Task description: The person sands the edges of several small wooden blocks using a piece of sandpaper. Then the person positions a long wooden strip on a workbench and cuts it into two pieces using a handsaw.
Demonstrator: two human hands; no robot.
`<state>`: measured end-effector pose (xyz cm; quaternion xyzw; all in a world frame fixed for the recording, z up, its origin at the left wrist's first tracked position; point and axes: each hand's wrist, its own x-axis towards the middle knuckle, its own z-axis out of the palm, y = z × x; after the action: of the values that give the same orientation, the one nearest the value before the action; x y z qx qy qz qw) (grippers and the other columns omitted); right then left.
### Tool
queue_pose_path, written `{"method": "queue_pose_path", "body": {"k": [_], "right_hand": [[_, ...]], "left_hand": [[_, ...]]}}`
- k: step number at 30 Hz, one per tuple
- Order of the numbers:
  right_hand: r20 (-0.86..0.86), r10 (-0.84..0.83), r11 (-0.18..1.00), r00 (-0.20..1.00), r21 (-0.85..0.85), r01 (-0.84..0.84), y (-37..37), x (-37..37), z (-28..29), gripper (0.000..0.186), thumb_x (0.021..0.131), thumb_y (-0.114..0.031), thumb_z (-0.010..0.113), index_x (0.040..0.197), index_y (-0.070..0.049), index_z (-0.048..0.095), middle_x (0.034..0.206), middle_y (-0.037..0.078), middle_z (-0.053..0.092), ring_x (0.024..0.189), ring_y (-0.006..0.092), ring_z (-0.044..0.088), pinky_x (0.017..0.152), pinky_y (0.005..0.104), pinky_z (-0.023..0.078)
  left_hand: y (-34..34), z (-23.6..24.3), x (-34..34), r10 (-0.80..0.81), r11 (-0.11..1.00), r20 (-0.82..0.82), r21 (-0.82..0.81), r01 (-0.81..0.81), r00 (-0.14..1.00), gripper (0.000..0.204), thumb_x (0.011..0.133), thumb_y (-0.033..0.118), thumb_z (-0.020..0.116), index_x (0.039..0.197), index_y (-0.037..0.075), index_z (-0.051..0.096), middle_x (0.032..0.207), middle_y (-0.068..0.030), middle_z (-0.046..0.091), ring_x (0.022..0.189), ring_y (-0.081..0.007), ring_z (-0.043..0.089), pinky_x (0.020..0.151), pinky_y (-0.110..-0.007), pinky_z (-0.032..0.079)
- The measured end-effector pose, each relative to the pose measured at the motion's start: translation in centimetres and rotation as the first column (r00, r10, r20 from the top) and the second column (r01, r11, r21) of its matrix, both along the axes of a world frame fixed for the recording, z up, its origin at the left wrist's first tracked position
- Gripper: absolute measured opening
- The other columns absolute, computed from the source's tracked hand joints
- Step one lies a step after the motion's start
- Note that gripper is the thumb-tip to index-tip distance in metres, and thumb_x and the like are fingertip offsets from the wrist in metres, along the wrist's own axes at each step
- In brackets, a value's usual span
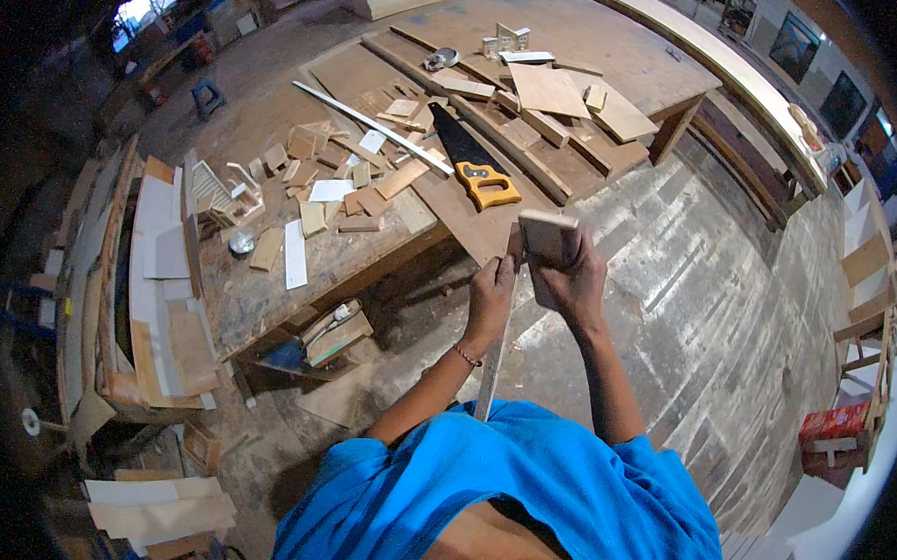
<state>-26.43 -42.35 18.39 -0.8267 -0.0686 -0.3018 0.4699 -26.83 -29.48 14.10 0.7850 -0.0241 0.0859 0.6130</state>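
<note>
Blue shirt point(598, 494), fingers point(590, 255) on block point(547, 233), saw point(470, 159), offcuts point(370, 201) nr

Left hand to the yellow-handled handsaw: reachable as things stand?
Probably: the yellow-handled handsaw lies with nothing visibly on top, handle end toward the person, ahead of the left hand. But that hand grips a narrow strip, so it would likely have to let go first.

- A worn workbench point(238, 307) with wood offcuts point(363, 201) scattered across it
- A handsaw point(463, 151) with a black blade and yellow handle, lying on the bench
- A long white strip point(372, 127) among the offcuts
- A blue stool point(206, 97) on the floor, upper left
- A red box point(833, 423) at far right
</note>
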Motion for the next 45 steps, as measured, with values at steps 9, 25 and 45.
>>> {"method": "queue_pose_path", "body": {"k": [9, 25, 45], "right_hand": [[-0.02, 0.056, 0.998, 0.998, -0.013, -0.056, 1.5, -0.2, -1.4, 0.037, 0.06, -0.01, 0.071, 0.086, -0.006, 0.046, 0.07, 0.018, 0.056, 0.066, 0.0398, 0.055, 0.055, 0.0374, 0.045], [-0.081, 0.213, 0.803, 0.974, 0.582, -0.127, 1.2, -1.0, 3.2, 0.047, 0.067, -0.012, 0.074, 0.107, -0.001, 0.051, 0.1, 0.006, 0.057, 0.083, 0.0151, 0.053, 0.071, 0.0266, 0.045], [-0.09, 0.442, 0.897, 0.892, 0.05, -0.439, 24.3, -15.7, -0.9, 0.043, 0.06, -0.017, 0.075, 0.087, -0.008, 0.043, 0.07, 0.019, 0.056, 0.066, 0.0404, 0.055, 0.054, 0.0401, 0.044]], "left_hand": [[1.7, -0.2, -0.3, 0.091, 0.991, 0.006, 0.094, -0.091, 0.996, 0.028, 0.089, 0.021, 0.045, 0.081, -0.005, 0.053, 0.064, -0.0197, 0.053, 0.056, -0.026, 0.051, 0.054, -0.036, 0.039], [8.7, 0.1, -3.5, 0.282, 0.946, -0.066, -0.148, -0.289, 0.957, 0.038, 0.092, 0.032, 0.042, 0.068, 0.003, 0.045, 0.051, -0.0012, 0.037, 0.044, -0.0089, 0.038, 0.04, -0.028, 0.033], [23.4, -0.4, -21.6, 0.47, 0.873, 0.04, 0.123, -0.471, 0.882, 0.033, 0.091, 0.027, 0.043, 0.082, -0.004, 0.053, 0.058, -0.0165, 0.049, 0.051, -0.0256, 0.05, 0.05, -0.038, 0.038]]}}
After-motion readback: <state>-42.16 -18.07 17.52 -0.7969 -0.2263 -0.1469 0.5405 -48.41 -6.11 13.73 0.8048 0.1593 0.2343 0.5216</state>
